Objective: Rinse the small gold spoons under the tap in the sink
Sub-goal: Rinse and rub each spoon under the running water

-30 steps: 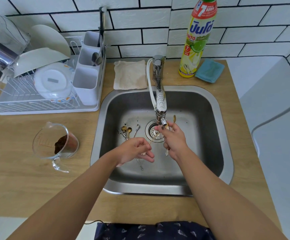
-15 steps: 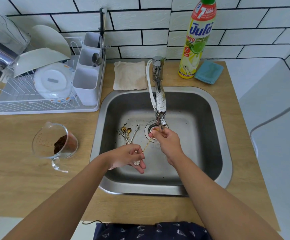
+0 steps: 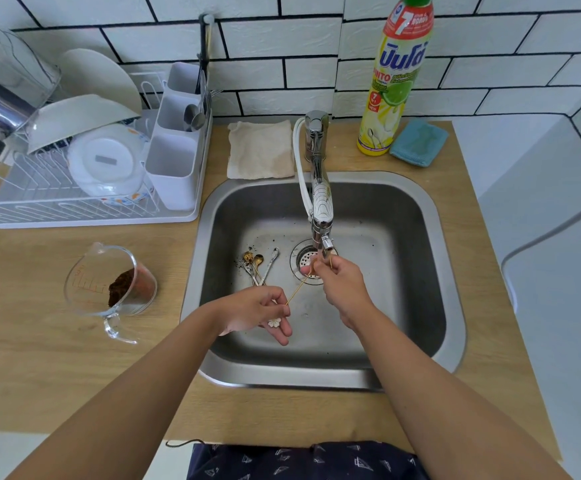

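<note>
— Looking from the biggest thing down: what sits where?

— A steel sink (image 3: 448,306) set in a wooden counter (image 3: 39,358). At far left a dish rack (image 3: 84,216) with bowls; near it a glass measuring cup (image 3: 109,289) with brown grounds. Behind the sink a folded cloth (image 3: 261,150), a yellow dish soap bottle (image 3: 394,88) and a blue sponge (image 3: 418,143). The tap (image 3: 320,199) reaches out over the drain (image 3: 304,261).

— And the hands?

— The left hand (image 3: 257,313) pinches the near end of a thin gold spoon (image 3: 297,289), by its white flower tip. The right hand (image 3: 341,285) is curled round the far end, just under the spout, and also holds a second gold handle, upright beside the spout.

— Which way does the spoon lie?

— Its long axis runs diagonally, from near left at the flower tip to far right. The bowl end is hidden in the right fingers.

— Any change from half a second ago?

— Very little. The same two-handed hold and much the same slant; a second earlier the hands sat closer together.

— Other spoons?

— A small cluster of spoons (image 3: 257,268) on the sink floor left of the drain, bowls pointing far, with dark specks around them.
</note>
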### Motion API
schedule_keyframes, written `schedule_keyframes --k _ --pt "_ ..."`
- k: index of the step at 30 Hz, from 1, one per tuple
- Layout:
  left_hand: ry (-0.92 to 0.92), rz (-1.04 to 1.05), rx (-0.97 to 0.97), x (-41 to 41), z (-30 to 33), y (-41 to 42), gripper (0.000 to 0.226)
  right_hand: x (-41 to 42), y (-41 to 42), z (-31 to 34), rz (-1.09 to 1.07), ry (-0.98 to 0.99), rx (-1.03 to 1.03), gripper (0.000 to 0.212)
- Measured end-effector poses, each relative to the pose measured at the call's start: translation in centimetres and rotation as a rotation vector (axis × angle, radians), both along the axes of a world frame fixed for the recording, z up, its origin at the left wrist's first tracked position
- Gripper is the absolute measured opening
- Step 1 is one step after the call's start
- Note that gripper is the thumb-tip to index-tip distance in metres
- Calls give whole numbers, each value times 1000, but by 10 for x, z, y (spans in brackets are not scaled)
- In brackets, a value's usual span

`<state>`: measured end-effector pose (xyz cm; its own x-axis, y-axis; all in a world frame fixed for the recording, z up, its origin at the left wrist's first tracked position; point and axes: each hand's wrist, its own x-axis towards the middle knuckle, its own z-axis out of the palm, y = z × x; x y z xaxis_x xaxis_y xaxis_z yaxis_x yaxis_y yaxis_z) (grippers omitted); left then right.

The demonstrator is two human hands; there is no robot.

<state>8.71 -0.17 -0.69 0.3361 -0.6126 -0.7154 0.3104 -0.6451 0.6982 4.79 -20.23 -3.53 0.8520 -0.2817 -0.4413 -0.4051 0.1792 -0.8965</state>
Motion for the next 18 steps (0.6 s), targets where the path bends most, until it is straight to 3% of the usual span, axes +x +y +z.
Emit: schedule_keyframes --k 6,11,15,18 --pt "0 44 -5 -2 1 -4 20 1 -1 7 -30 22 -29 17" --pt "-55 129 -1 -1 4 1 25 0 -9 7 35 69 134 13" --pt "56 289 -27 -1 6 -1 39 0 -8 9 78 17 195 23" --pt "80 256 -25 -5 8 -4 41 2 -3 11 30 21 183 9"
